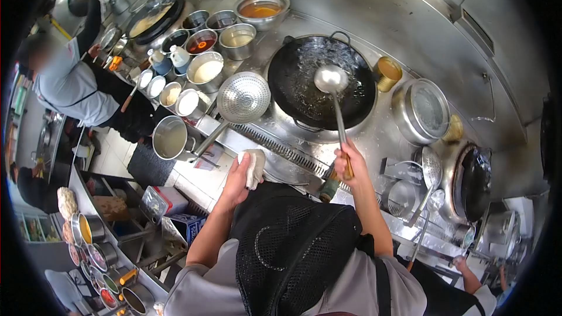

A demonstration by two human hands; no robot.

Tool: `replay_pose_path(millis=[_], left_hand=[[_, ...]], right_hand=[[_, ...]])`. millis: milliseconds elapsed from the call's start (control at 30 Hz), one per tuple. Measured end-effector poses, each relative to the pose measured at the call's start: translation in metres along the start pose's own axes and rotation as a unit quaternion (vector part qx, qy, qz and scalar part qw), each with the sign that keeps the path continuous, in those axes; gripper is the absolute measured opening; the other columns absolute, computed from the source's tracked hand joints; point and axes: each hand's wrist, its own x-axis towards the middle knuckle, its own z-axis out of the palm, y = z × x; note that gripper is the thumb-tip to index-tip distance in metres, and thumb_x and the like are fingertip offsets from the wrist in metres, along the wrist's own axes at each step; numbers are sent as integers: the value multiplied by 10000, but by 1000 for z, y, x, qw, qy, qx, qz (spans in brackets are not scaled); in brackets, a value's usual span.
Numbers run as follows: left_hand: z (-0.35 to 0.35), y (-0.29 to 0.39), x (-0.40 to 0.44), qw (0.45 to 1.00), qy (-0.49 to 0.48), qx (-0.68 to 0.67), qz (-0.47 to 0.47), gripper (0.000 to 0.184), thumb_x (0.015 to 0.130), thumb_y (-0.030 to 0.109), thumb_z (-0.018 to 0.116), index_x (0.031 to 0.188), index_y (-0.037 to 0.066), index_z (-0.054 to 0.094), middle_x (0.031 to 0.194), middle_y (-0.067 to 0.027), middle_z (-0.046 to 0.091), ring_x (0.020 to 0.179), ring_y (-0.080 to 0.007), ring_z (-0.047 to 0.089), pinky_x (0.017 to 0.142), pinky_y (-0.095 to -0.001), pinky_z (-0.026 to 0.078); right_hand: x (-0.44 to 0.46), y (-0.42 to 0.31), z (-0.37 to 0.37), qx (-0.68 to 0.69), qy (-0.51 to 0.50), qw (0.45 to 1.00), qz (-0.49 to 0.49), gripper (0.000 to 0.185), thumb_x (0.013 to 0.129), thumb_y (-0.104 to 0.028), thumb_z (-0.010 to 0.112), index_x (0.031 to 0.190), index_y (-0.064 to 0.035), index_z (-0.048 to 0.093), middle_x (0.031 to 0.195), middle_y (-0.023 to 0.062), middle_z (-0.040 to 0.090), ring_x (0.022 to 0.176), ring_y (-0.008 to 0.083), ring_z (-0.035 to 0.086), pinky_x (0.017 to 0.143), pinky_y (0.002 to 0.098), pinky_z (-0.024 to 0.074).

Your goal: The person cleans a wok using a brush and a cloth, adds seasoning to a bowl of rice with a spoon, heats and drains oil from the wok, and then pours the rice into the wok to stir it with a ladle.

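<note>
My right hand [353, 162] is closed round the wooden handle of a long metal ladle [331, 79]. The ladle's bowl hangs over or rests in a large black wok [284, 90] on the stove; which of the two I cannot tell. Dark, glossy liquid coats the inside of the wok. In my left hand [237, 178] is a folded whitish cloth [254, 168], held near the stove's front edge. A perforated strainer [243, 98] lies left of the wok, its handle slanting toward my left hand.
Left of the wok stand several seasoning pots and a steel bowl of orange liquid [260, 9]. A brown container [387, 74] and a steel pot [420, 110] stand to the right. Another person [79, 82] works at a wok on the left; a second person's arm [468, 275] shows at lower right.
</note>
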Motion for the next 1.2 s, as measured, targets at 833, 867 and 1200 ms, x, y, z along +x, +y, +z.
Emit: replay_pose_path(millis=[833, 867, 1200], left_hand=[[-39, 4, 62, 994, -14, -84, -68, 410, 1005, 388, 512, 1245, 60, 457, 1028, -63, 608, 799, -167, 616, 624, -332, 543], [-42, 9, 68, 994, -23, -75, -76, 418, 1004, 390, 515, 1254, 61, 450, 1035, -63, 608, 805, -164, 616, 626, -336, 544], [-95, 72, 129, 988, -123, -37, -88, 538, 979, 415, 569, 1318, 30, 407, 1174, -82, 555, 1041, -149, 554, 855, -326, 504]], right_hand=[[-71, 13, 82, -417, 134, 899, -25, 631, 930, -51, 512, 1516, -80, 278, 686, 6, 470, 495, 94, 482, 372, 242, 381], [-72, 19, 84, -556, 156, 816, -33, 664, 909, -23, 512, 1524, -76, 267, 659, 3, 454, 499, 99, 496, 386, 267, 392], [-68, 40, 31, -813, 288, 451, -229, 658, 839, 78, 529, 1469, -38, 380, 671, 45, 401, 602, 114, 378, 533, 278, 361]])
